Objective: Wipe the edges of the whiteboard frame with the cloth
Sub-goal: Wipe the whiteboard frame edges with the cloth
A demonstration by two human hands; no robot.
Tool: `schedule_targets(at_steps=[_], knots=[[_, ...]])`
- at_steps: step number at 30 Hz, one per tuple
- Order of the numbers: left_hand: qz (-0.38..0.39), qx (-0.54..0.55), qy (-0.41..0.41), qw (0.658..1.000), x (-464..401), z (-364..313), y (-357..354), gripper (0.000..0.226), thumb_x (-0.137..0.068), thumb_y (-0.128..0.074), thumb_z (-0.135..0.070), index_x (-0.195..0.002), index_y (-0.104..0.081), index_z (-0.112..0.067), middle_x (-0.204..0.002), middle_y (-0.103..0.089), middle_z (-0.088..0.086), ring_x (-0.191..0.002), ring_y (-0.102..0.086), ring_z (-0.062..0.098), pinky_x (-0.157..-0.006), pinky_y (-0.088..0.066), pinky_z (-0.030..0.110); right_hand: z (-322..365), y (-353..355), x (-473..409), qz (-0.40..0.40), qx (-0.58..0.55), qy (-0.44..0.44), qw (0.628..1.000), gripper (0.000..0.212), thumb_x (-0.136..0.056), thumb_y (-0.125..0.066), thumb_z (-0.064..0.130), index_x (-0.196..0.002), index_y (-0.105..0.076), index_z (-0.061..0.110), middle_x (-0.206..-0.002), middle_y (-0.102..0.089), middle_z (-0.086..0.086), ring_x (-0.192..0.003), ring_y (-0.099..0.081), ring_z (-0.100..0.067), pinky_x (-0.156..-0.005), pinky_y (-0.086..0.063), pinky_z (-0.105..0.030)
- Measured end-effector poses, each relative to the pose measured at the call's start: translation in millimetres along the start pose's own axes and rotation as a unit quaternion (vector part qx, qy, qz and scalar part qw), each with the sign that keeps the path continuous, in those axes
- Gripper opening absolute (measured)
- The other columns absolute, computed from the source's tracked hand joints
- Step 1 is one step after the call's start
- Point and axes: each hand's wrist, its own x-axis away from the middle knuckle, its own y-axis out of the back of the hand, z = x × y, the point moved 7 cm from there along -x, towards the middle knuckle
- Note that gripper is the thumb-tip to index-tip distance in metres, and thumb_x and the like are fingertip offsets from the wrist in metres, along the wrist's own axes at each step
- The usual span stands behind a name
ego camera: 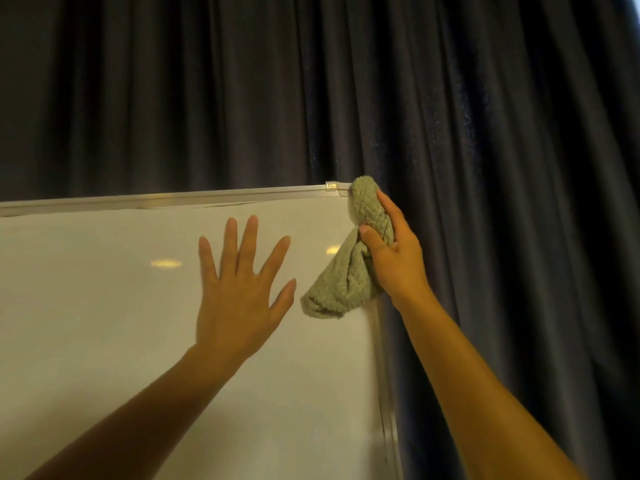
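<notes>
A whiteboard (104, 306) with a pale metal frame (207, 195) fills the lower left of the head view. My right hand (398, 258) is shut on a fuzzy green cloth (367, 209) and presses its bunched end against the frame's top right corner. The loose end of the cloth hangs down over the board beside the right edge. My left hand (239, 292) lies flat on the board surface with fingers spread, holding nothing, a little left of the cloth. The right frame edge (388, 410) runs down below my right wrist.
A dark pleated curtain (485, 133) hangs behind the board and to its right. A small plastic clip (331, 185) sits on the top frame near the corner. Ceiling lights reflect on the board.
</notes>
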Motion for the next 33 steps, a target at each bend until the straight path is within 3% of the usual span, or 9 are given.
schedule_targets(at_steps=[4,9,12,18,27,33], knots=[[0.014,0.007,0.042,0.999,-1.0,-9.2,-2.6,0.083,-0.102,-0.007,-0.075,-0.169,-0.018,-0.027,-0.177,-0.002,0.018,-0.163,-0.003,0.046,-0.127,-0.007,0.073,-10.8,0.2,28.7,-0.004,-0.012,-0.012,1.000,0.056,-0.098,-0.060,0.011,-0.149,-0.044,0.026,-0.142,-0.056,0.003,-0.124,-0.056,-0.004,-0.097,-0.048,-0.014],[0.054,0.006,0.065,0.996,0.9,-15.4,-19.2,0.085,-0.101,-0.004,-0.074,-0.170,-0.012,-0.024,-0.177,0.002,0.019,-0.163,0.001,0.045,-0.127,-0.008,0.072,-44.0,5.1,90.5,-0.003,-0.030,-0.056,0.998,0.053,-0.098,-0.061,0.007,-0.147,-0.046,0.022,-0.141,-0.057,0.000,-0.124,-0.057,-0.008,-0.101,-0.049,-0.022],[0.070,0.021,0.081,0.994,2.4,-14.5,-29.2,0.084,-0.102,-0.004,-0.073,-0.170,-0.012,-0.024,-0.178,0.001,0.016,-0.164,0.000,0.043,-0.128,-0.009,0.071,-65.5,10.5,128.4,0.005,-0.030,-0.088,0.996,0.053,-0.098,-0.061,0.007,-0.146,-0.047,0.025,-0.140,-0.058,0.005,-0.123,-0.058,-0.005,-0.099,-0.048,-0.019],[0.066,0.038,-0.085,0.993,48.3,-84.2,-45.7,0.072,-0.106,-0.022,-0.065,-0.166,-0.028,-0.026,-0.178,-0.011,0.012,-0.164,-0.008,0.039,-0.129,-0.009,0.068,-93.3,17.3,193.1,0.026,-0.035,-0.149,0.988,0.054,-0.097,-0.060,0.006,-0.143,-0.045,0.031,-0.140,-0.055,0.013,-0.122,-0.057,0.000,-0.099,-0.049,-0.019],[0.106,0.061,-0.077,0.989,118.5,-110.5,-63.2,0.074,-0.105,-0.032,-0.063,-0.166,-0.028,-0.022,-0.177,-0.016,0.011,-0.164,-0.012,0.038,-0.131,-0.008,0.063,-112.8,32.8,226.0,0.084,-0.037,-0.231,0.969,0.055,-0.096,-0.064,0.019,-0.142,-0.044,0.040,-0.138,-0.056,0.015,-0.119,-0.059,-0.003,-0.096,-0.053,-0.025],[0.144,0.089,-0.077,0.982,135.0,-110.1,-70.7,0.071,-0.108,-0.022,-0.060,-0.166,-0.028,-0.019,-0.177,-0.016,0.012,-0.163,-0.013,0.039,-0.130,-0.015,0.063,-120.9,26.3,191.1,0.126,-0.038,-0.246,0.960,0.064,-0.092,-0.069,0.009,-0.146,-0.045,0.034,-0.136,-0.057,0.009,-0.116,-0.061,-0.004,-0.095,-0.055,-0.027]])
